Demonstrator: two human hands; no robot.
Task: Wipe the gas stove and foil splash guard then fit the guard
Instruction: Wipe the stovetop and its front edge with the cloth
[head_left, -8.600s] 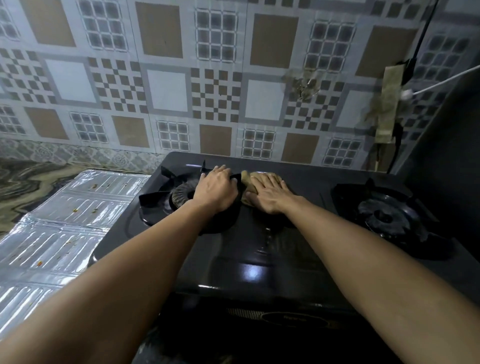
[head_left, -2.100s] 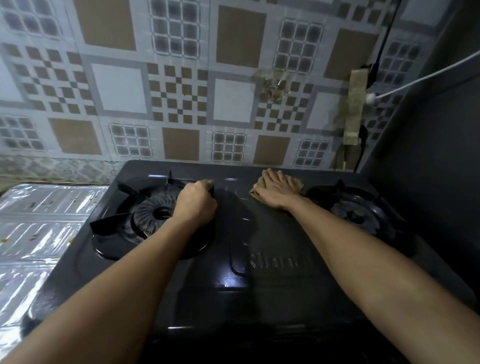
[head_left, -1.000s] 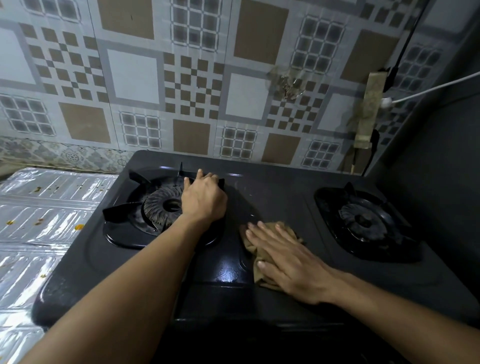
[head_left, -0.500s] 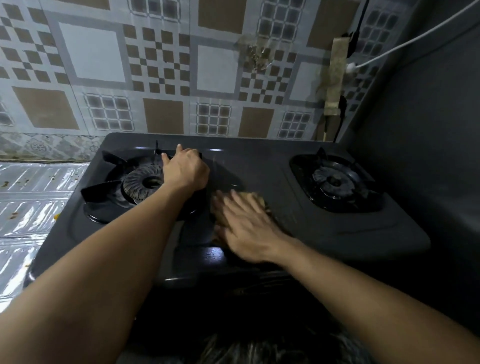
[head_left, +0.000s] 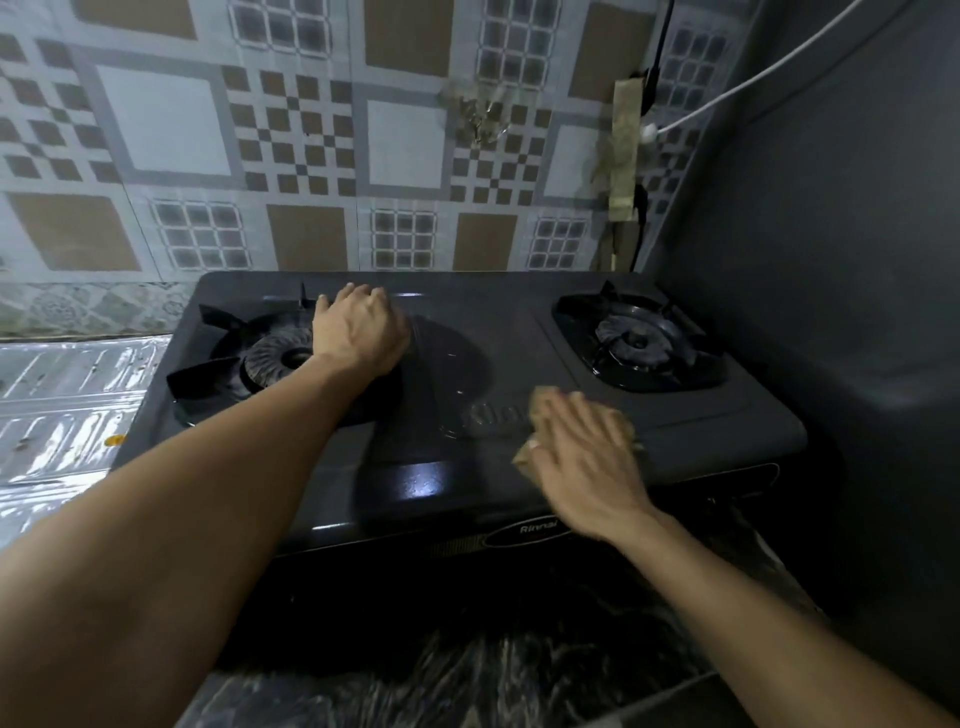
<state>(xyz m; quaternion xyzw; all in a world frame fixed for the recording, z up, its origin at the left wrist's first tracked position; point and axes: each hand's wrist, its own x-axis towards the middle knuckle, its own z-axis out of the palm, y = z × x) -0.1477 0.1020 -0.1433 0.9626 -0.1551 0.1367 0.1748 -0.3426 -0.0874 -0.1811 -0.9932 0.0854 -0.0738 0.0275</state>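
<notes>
Gas stove (head_left: 441, 415): black, two burners, sits on the marbled table (head_left: 467, 680), back edge against the tiled wall (head_left: 260, 145). Its centre panel shows a wet sheen near the front lip.

Cloth (head_left: 530, 457): tan, flat on the stove top, front-right of centre, just below the right burner (head_left: 641, 340). Right hand (head_left: 582, 457) lies on it, fingers straight and spread, pressing it down rather than gripping; grip open-handed, nothing clasped. The hand is motion-blurred.

Change: a second ago the cloth was at the middle of the panel; half a second ago, slightly back and left. Now it has swept right along the front strip. I read this as side-to-side wiping passes working forward; the middle and the front look mostly covered.

Left hand (head_left: 358, 332): stays on the right side of the left burner (head_left: 280, 356), fingers curled over the pan support (head_left: 306, 301), bracing the stove. Grip closed round that prong, as far as I can tell.

Foil splash guard (head_left: 67, 410): flat on the table left of the stove, apart from both hands, brown and orange specks on it. Judged not yet wiped, not yet fitted.

Outward: white cable (head_left: 753, 78) and a taped strip (head_left: 623, 150) on the wall, grey side wall (head_left: 831, 234) at right.
</notes>
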